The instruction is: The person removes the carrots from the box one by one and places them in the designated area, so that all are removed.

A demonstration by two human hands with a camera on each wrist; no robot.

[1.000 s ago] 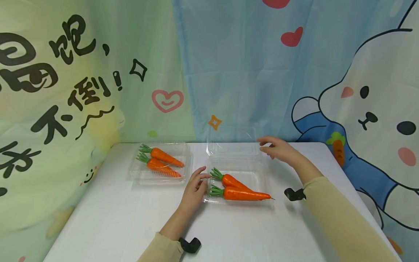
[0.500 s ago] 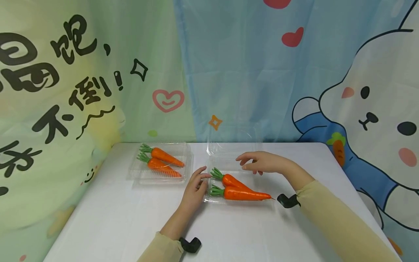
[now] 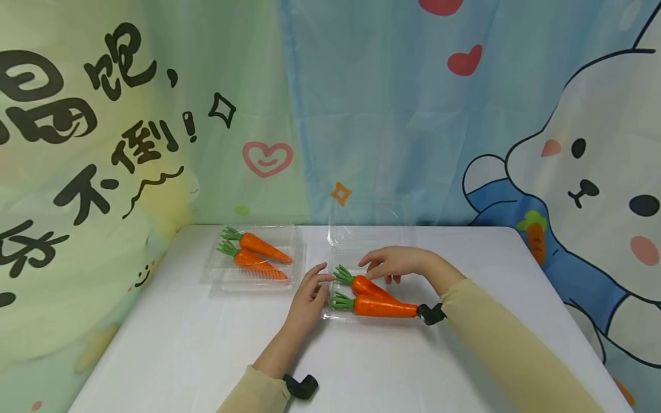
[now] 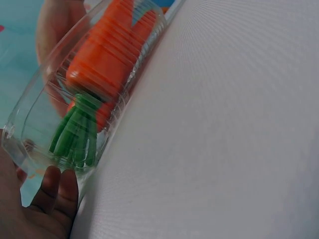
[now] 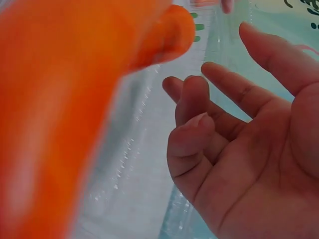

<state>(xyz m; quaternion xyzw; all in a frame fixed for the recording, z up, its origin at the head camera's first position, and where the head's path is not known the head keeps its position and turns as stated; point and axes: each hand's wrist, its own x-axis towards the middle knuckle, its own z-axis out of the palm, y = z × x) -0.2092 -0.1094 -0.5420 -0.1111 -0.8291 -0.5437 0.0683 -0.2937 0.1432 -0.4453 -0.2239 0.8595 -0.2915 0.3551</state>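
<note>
Two orange carrots with green stems lie side by side in a clear plastic clamshell box (image 3: 335, 249). The front carrot (image 3: 382, 306) shows almost whole, its tip behind the black wrist camera. The rear carrot (image 3: 361, 284) is partly covered by the front one. Against the box's left side rests my left hand (image 3: 307, 295), fingertips at the plastic wall near the stems. My right hand (image 3: 403, 263) hovers over the box, loosely bent fingers close above the rear carrot; the right wrist view shows nothing in that palm (image 5: 259, 159). The lid (image 3: 369, 232) stands raised behind.
A second clear box (image 3: 296, 238) with two carrots (image 3: 263, 248) sits at the back left of the white table (image 3: 181, 344). A printed curtain (image 3: 372, 115) hangs directly behind the table's far edge.
My right hand has come left and nearer from beside the raised lid to above the rear carrot. The left hand has stayed at the box's left side.
</note>
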